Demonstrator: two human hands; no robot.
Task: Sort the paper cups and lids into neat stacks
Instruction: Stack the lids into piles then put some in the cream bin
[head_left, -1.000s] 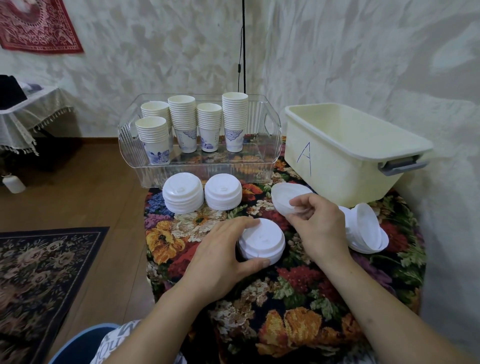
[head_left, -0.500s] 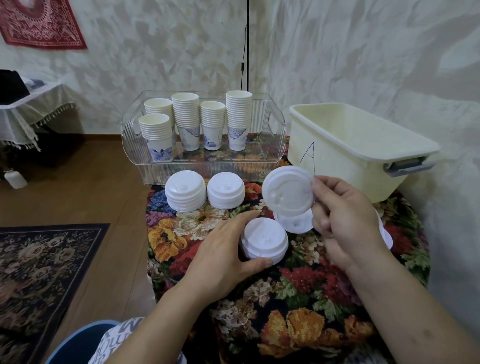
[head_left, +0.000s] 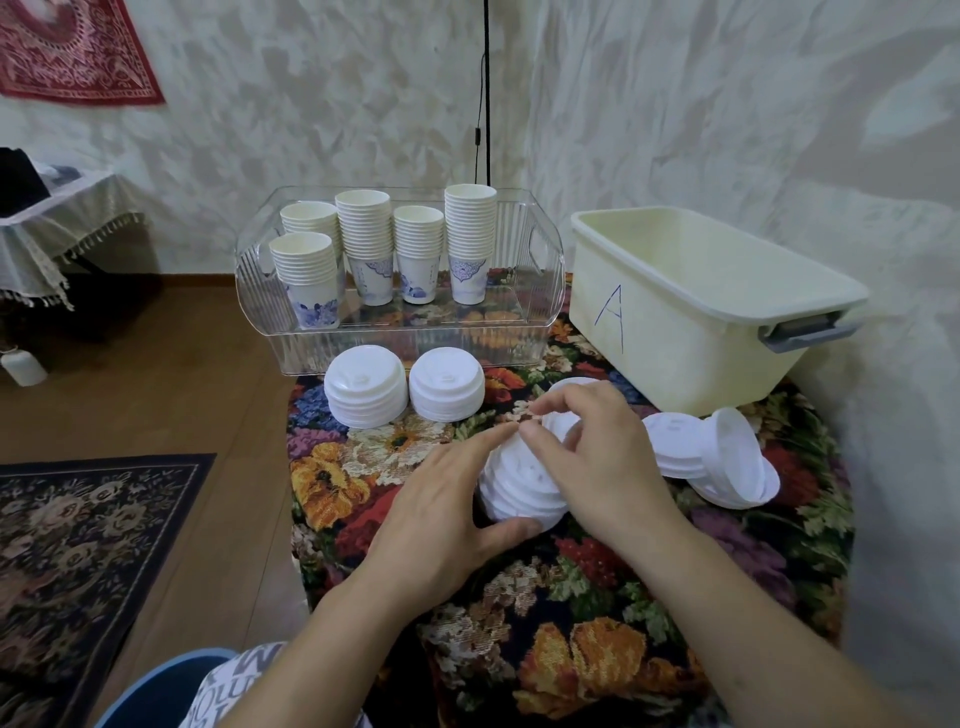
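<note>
1. We see the left hand (head_left: 441, 512) wrapped round the near lid stack (head_left: 519, 493) on the floral cloth (head_left: 571, 649), thumb at its front edge, index finger stretched along its far side.
2. Our right hand (head_left: 587, 457) sits over the same stack, fingers curled down on the top lid; we cannot tell whether they pinch it or only press it.
3. A single lid (head_left: 571, 387) lies flat just behind the right hand, partly hidden.
4. Two tidy lid stacks (head_left: 366, 387) stand side by side at the front of the clear tray (head_left: 395, 348).
5. In the tray we count five cup stacks (head_left: 470, 241), all upright.
6. Right of our hands lies a loose heap of lids (head_left: 727, 457), some tilted on edge.
7. The cream bin (head_left: 696, 312), marked A, stands behind that heap, beside the tray.
</note>
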